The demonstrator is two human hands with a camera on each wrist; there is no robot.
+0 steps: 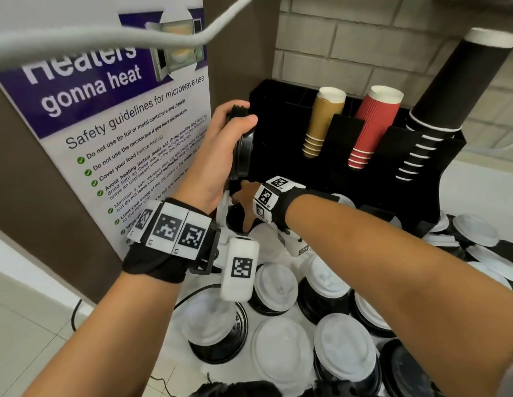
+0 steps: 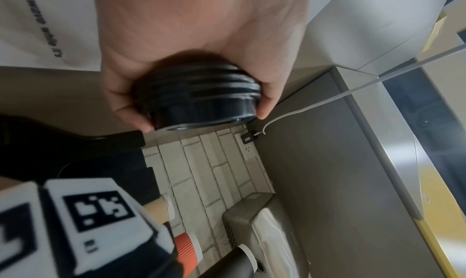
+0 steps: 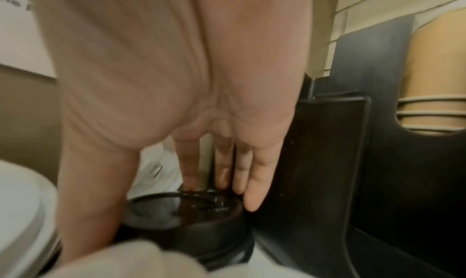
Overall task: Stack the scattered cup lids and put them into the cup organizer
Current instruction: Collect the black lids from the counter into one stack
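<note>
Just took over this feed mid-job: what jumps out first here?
The left hand grips a stack of black lids beside the black cup organizer, which holds gold, red and black cup stacks. The right hand reaches straight-fingered onto a black lid at its base. White and black lids litter the counter.

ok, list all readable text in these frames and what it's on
All on the poster on the wall at left:
"Heaters gonna heat" (top of the first word cut off by a cable)
"Safety guidelines for microwave use"
"Do not use tin foil or metal containers and utensils"
"Cover your food before heating"
Lower bullets: too small or hidden to read fully.
Wristband markers: patterned squares, no words.
Cups, lids, organizer: no legible text.
</note>
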